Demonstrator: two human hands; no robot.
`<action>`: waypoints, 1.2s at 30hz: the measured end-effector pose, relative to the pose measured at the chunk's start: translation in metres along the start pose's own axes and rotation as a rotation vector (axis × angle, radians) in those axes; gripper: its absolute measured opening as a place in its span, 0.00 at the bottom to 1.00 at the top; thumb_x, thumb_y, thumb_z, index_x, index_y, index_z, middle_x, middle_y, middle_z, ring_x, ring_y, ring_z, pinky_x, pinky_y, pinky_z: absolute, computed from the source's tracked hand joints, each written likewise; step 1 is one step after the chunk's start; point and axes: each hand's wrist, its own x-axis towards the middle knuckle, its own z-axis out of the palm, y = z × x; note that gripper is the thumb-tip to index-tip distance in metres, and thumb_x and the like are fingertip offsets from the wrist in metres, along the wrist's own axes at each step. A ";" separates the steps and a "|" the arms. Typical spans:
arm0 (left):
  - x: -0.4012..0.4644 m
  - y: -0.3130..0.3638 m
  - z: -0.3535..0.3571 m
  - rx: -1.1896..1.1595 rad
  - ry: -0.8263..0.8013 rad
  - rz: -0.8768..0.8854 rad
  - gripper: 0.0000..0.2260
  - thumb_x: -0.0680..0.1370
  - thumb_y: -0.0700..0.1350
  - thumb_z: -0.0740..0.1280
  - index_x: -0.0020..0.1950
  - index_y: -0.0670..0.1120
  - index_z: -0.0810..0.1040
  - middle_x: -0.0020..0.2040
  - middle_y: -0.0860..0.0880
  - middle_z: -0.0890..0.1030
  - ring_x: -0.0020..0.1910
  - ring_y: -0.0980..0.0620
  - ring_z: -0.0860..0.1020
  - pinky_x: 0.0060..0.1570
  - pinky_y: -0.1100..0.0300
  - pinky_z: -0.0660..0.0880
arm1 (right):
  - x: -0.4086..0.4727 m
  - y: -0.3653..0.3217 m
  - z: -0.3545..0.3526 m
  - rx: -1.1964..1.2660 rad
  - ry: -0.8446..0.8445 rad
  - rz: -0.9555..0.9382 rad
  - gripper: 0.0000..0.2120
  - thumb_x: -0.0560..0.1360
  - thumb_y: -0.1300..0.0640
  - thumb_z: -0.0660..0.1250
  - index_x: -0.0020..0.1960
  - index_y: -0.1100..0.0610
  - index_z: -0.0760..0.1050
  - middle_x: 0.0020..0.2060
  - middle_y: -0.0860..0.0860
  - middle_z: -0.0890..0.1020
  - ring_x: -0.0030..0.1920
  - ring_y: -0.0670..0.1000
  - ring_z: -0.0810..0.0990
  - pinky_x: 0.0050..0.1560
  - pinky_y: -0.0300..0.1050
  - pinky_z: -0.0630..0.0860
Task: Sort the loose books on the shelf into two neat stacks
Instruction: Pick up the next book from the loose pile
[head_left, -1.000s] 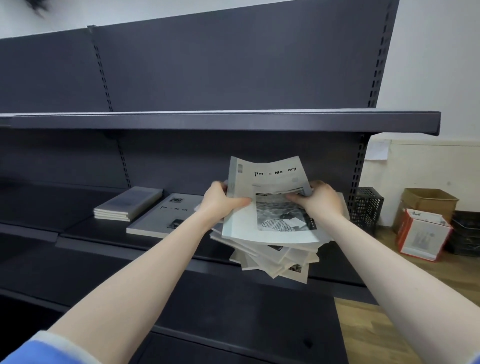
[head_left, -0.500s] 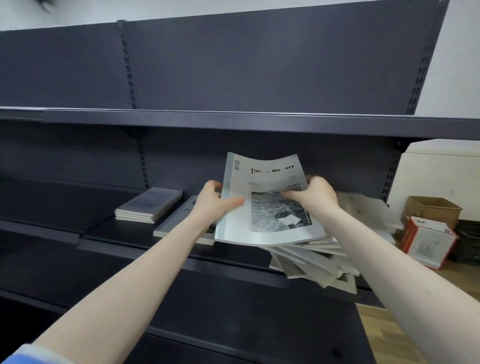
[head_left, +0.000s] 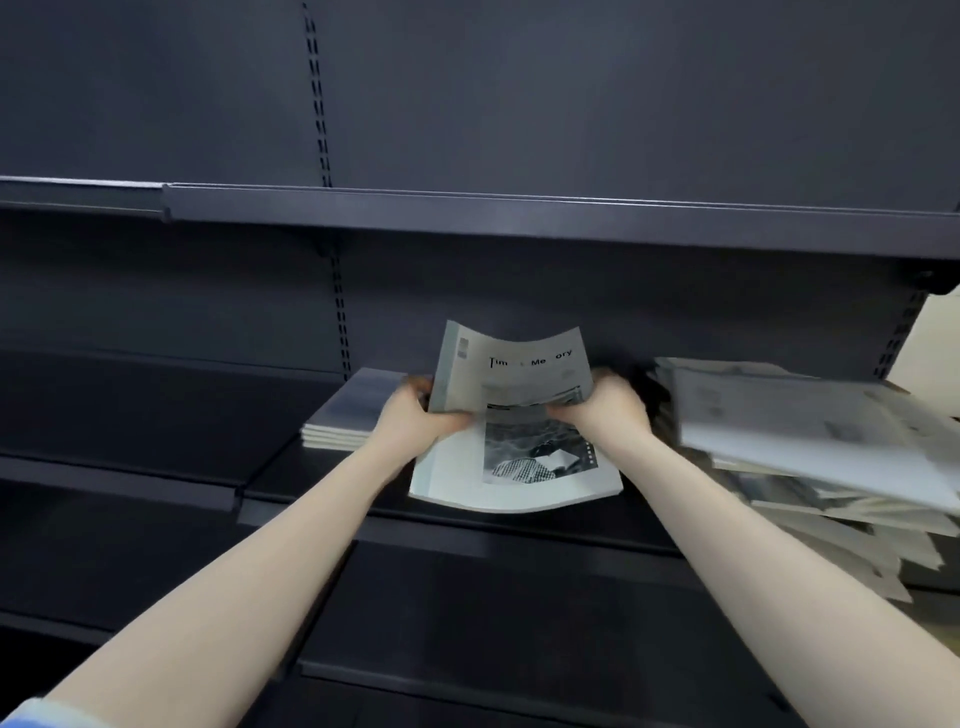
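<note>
Step in hand: left hand (head_left: 415, 423) and right hand (head_left: 605, 410), grip closed, are carrying the "Time & Memory" book (head_left: 511, 421); next, squaring it down near the small stack (head_left: 350, 415).

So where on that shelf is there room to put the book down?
Bare shelf lies left of the small neat stack. The book, held by both hands, covers the middle. The right side is crowded by the messy pile.

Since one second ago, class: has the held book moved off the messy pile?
Yes. The held book, gripped by both hands, now sits left of the messy pile, nearer the small neat stack; earlier it lay atop that pile.
</note>
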 end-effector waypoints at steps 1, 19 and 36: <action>0.003 -0.006 -0.003 0.001 -0.009 0.007 0.19 0.70 0.44 0.75 0.54 0.47 0.68 0.44 0.55 0.76 0.43 0.56 0.75 0.36 0.67 0.70 | 0.002 0.001 0.010 -0.006 -0.003 0.008 0.23 0.65 0.45 0.74 0.54 0.57 0.76 0.47 0.54 0.82 0.49 0.57 0.81 0.44 0.49 0.78; 0.058 -0.092 0.021 0.097 -0.107 -0.132 0.20 0.68 0.44 0.76 0.54 0.45 0.71 0.48 0.49 0.80 0.45 0.51 0.79 0.42 0.59 0.76 | 0.040 0.053 0.098 -0.014 -0.105 0.241 0.15 0.72 0.49 0.67 0.54 0.56 0.76 0.48 0.52 0.80 0.47 0.53 0.79 0.38 0.45 0.73; 0.093 -0.118 0.045 0.337 -0.013 -0.059 0.19 0.72 0.56 0.70 0.52 0.42 0.79 0.55 0.44 0.78 0.50 0.44 0.78 0.50 0.53 0.76 | 0.073 0.081 0.120 -0.141 -0.102 0.261 0.18 0.79 0.49 0.59 0.60 0.62 0.72 0.59 0.60 0.71 0.53 0.60 0.74 0.41 0.46 0.68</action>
